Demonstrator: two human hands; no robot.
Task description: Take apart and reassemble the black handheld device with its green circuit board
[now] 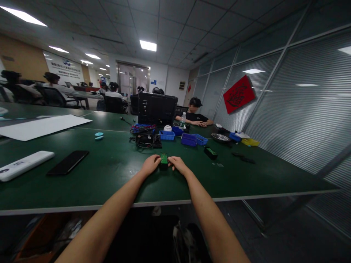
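A green circuit board (163,157) sits in a small black case (163,167) on the table in front of me. My left hand (150,164) grips the left side of this case, thumb and fingertips at its upper edge. From the other side, my right hand (178,164) has its thumb and index finger at the right edge, with the remaining fingers curled below. A second black case with a green board (211,152) lies to the right, away from both hands. Small clear pieces (220,165) rest on the table close to it.
Beyond my hands are a black device with cables (145,140), blue bins (167,135), a bottle (182,121) and a monitor (157,108). A phone (68,162) and white device (26,165) lie left. A metal dish (221,137) stands right. A person (196,117) sits across.
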